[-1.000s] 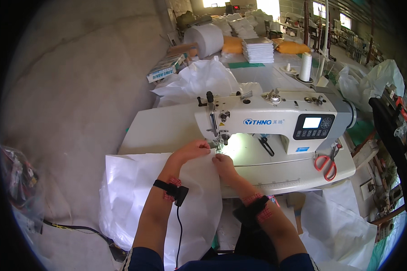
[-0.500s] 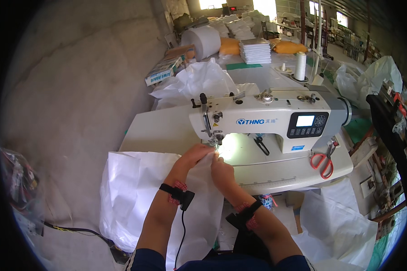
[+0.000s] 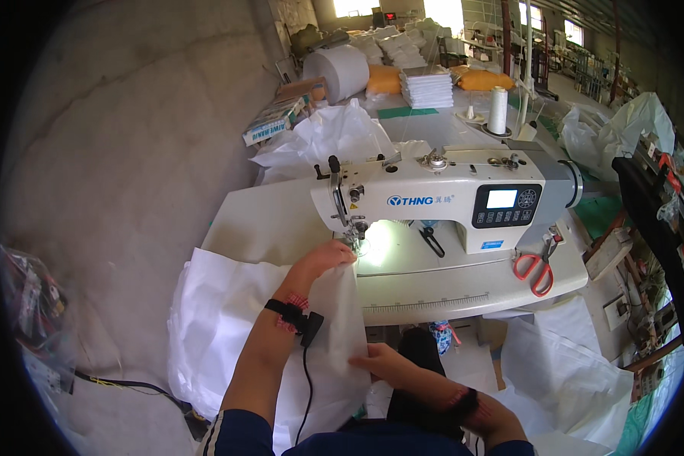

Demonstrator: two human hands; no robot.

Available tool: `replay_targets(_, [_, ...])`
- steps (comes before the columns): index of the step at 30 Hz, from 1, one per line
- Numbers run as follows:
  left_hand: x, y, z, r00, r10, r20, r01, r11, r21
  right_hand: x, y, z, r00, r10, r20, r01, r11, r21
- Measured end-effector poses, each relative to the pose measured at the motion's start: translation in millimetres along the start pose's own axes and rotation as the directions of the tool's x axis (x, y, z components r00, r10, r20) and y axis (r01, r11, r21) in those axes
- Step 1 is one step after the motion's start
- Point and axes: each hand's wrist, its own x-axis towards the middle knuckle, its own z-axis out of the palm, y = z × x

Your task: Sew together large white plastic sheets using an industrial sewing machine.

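Observation:
A white sewing machine (image 3: 433, 194) stands on its table, its lamp lighting the area by the needle. My left hand (image 3: 328, 257) is closed on the top corner of a white sheet (image 3: 235, 319), right beside the presser foot (image 3: 355, 239). From there the sheet hangs over the table's front edge in loose folds. Lower down, my right hand (image 3: 387, 365) pinches the same sheet's right edge, below the table edge; its fingertips are partly hidden. Whether the sheet's corner lies under the foot, I cannot tell.
Red-handled scissors (image 3: 536, 272) and small black thread snips (image 3: 433, 242) lie on the table. A white thread cone (image 3: 497, 110) stands behind the machine. More white sheeting (image 3: 562, 372) hangs at the lower right. At the back are a large white roll (image 3: 338, 74) and stacked white sheets (image 3: 427, 88).
My right hand has moved from beside the needle down along the sheet's edge, toward me. My left hand stays by the presser foot. The view has shifted slightly.

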Motion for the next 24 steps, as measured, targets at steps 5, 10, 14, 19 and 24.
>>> replay_targets(5, [0.0,-1.9,9.9,0.997,0.01,-0.071,-0.023,0.984,-0.176,41.6,-69.8,-43.1,0.748,-0.663,0.034,0.164,0.135,-0.977])
replay_targets(10, [7.4,-6.2,10.2,0.995,0.096,0.001,-0.087,0.903,-0.421,120.1,-111.4,-47.0,0.946,-0.29,-0.143,0.225,0.909,-0.35])
replay_targets(14, [9.1,-17.5,4.4,0.976,0.208,-0.065,-0.218,0.921,-0.323,150.5,-91.4,-35.2,0.887,-0.435,-0.156,0.282,0.776,-0.564])
replay_targets(19, [10.8,-20.6,3.7,0.946,0.302,-0.12,-0.292,0.952,0.091,148.9,-79.2,-23.3,0.554,-0.833,0.013,0.187,0.109,-0.976])
replay_targets(24, [13.8,-13.7,8.7,0.955,0.231,-0.186,-0.184,0.953,0.239,131.5,-84.8,-13.1,0.674,-0.739,0.019,-0.213,-0.219,-0.952])
